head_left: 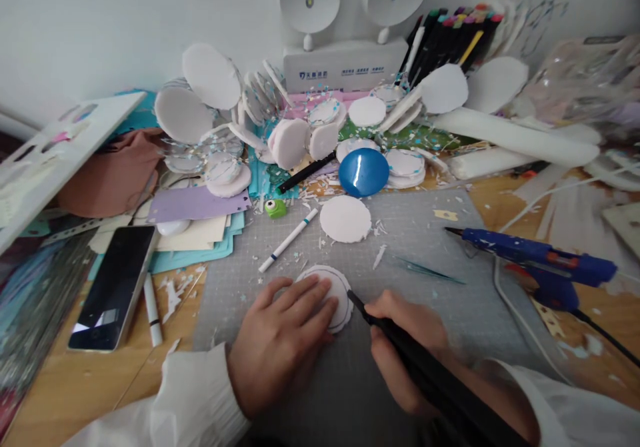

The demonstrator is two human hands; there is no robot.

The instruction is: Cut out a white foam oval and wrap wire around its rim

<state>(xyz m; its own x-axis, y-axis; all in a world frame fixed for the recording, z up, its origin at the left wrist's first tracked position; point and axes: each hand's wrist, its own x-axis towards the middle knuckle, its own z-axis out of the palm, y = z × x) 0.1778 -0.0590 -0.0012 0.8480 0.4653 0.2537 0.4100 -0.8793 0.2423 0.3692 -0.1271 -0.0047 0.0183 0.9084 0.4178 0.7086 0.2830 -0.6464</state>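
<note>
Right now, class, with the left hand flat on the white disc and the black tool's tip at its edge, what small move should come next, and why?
Probably draw the black tool a little further round the rim of the white disc. The right hand has its tip at the disc's right edge, where a thin outline rings the disc, and the left hand pins the disc to the grey cutting mat.

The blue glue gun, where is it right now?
In the head view the blue glue gun lies at the right on the wooden table, off the grey cutting mat's right edge, beyond the right hand.

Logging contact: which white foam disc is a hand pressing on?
The disc on the grey mat under the left hand; the other discs lie untouched farther back.
</note>
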